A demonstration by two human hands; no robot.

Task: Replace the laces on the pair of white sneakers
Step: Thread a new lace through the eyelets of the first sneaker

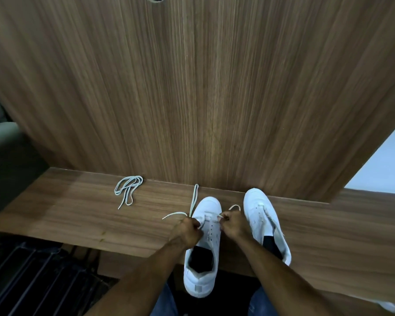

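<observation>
Two white sneakers stand on a wooden shelf, toes toward the wall. The left sneaker (204, 252) is in front of me, its heel over the shelf's front edge. My left hand (187, 230) pinches one side of a white lace (193, 200) at the sneaker's lowest eyelets. My right hand (232, 224) pinches the other end of that lace on the right side. The lace's loose ends trail toward the wall and to the left. The right sneaker (266, 222) stands beside it without any lace in sight. A second lace (128, 190) lies coiled to the left.
The wooden shelf (82, 215) runs left to right against a wood-panelled wall (192, 87). A dark slatted object (32, 277) sits below at the left. My knees in blue jeans show at the bottom edge. A white object (390, 306) lies at the lower right.
</observation>
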